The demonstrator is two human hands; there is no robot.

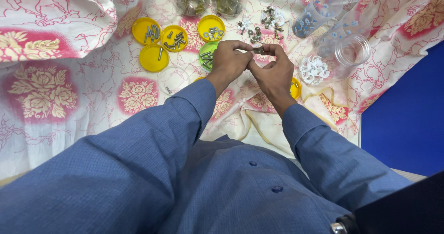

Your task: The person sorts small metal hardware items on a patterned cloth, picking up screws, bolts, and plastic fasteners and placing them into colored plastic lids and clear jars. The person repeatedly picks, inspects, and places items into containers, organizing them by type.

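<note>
Two hands meet over the middle of the cloth (55,123), and between them I pinch one small metal fastener (258,49). My left hand (230,60) curls its fingers (240,45) in from the left; my right hand (273,70) closes on the same piece from the right, thumb and forefinger pressed together on it. Both grips are tight around the part, which sits off the surface, just near of the loose pile of bolts (270,19). Whether it is a bolt with a nut on it or a single piece I cannot tell; my fingertips hide most of it.

My judgement is that I am mid-way through working this one piece, perhaps turning one part against another. The next move calls for a steady hold with one hand and small, fine turns with the other, without letting the piece slip onto the patterned cloth, where it would be hard to spot.

Left and far of my hands lie yellow lids (146,30) holding screws and washers, and a green lid (208,54) touching my left knuckles' side. Right of my hands, a clear jar (354,50) lies tipped on its side, with white clips (313,70) just beside its mouth. Two more jars (190,0) stand at the far edge.
</note>
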